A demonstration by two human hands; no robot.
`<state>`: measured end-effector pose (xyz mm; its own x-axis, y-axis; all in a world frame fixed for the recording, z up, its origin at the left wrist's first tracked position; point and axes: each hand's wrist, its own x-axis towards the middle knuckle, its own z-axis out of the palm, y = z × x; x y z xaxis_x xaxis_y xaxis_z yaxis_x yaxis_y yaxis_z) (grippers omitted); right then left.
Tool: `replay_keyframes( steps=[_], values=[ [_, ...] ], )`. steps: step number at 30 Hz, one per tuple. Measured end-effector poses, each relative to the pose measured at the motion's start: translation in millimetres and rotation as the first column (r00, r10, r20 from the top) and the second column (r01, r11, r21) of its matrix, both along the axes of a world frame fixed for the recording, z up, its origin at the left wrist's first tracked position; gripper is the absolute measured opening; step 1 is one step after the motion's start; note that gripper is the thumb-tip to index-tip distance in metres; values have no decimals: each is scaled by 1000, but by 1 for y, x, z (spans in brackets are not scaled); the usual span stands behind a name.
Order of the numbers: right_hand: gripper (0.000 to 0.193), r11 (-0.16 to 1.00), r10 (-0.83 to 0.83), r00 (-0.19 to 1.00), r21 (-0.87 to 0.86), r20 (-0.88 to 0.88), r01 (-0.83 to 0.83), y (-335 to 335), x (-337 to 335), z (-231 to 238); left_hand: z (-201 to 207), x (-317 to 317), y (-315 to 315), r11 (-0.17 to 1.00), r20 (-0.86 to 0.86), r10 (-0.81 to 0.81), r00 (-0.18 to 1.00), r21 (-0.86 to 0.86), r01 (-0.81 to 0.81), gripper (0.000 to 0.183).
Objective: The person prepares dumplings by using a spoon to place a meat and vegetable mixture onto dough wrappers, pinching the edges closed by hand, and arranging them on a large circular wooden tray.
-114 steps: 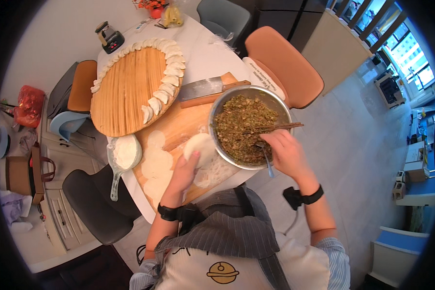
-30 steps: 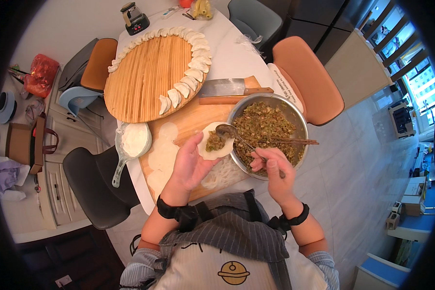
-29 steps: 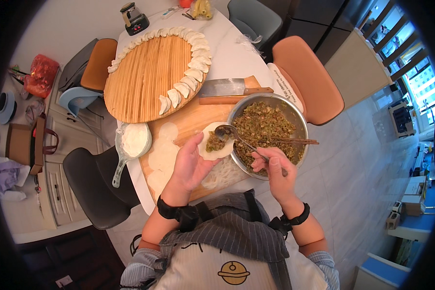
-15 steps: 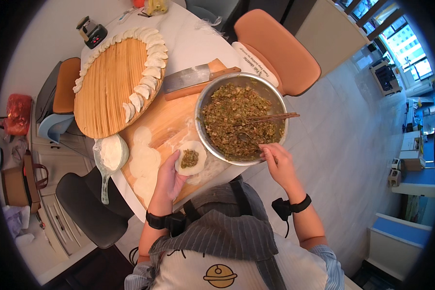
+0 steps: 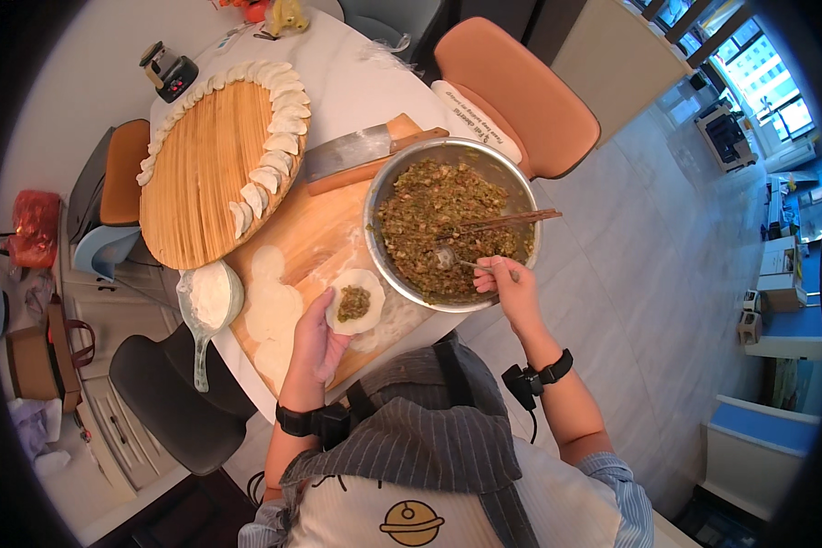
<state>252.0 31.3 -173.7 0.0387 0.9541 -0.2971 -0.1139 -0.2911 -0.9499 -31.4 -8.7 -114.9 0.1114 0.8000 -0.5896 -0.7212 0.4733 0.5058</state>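
Note:
On the fingers of my left hand (image 5: 317, 340) rests a round dumpling wrapper (image 5: 369, 318), its edge held by my thumb. A mound of chopped filling (image 5: 353, 302) lies in its middle. My right hand (image 5: 511, 290) pinches the handle of a metal spoon (image 5: 446, 258), whose bowl touches the filling in a large steel bowl (image 5: 372, 239). A pair of brown chopsticks (image 5: 521, 219) leans across that bowl's right rim. Left of my left hand, several flat wrappers (image 5: 271, 315) overlap on the floured wooden board (image 5: 324, 239).
A round wooden tray (image 5: 205, 173) at the far left carries folded dumplings (image 5: 283, 143) along its edge. A cleaver (image 5: 352, 151) lies behind the steel bowl. A handled glass bowl of flour (image 5: 212, 297) stands at the table's left edge. An orange chair (image 5: 521, 96) is beyond.
My right hand has moved slightly left and up, and the spoon's bowl has shifted left within the filling. My left hand still holds the filled wrapper in about the same place.

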Motion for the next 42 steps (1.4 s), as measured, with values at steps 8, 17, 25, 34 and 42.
replay_keyframes(
  steps=[8,17,25,34,42],
  values=[
    [35,974,-89,956,-224,-279,25,12,9,0,-2,-2,1,1000,27,-6,1000,4,6,39],
    [26,993,82,942,102,-324,-51,-5,-12,73,7,9,18,992,170,-96,981,93,81,43],
    [31,152,-19,657,652,754,-743,-12,-31,121,55,16,29,956,263,-158,952,281,81,47],
    [19,426,31,842,755,538,-498,-19,-39,115,60,16,24,949,322,-102,941,315,-5,45],
    [20,587,-187,713,659,675,-470,-13,8,77,53,8,19,958,222,-20,975,284,-45,45]
  ],
)
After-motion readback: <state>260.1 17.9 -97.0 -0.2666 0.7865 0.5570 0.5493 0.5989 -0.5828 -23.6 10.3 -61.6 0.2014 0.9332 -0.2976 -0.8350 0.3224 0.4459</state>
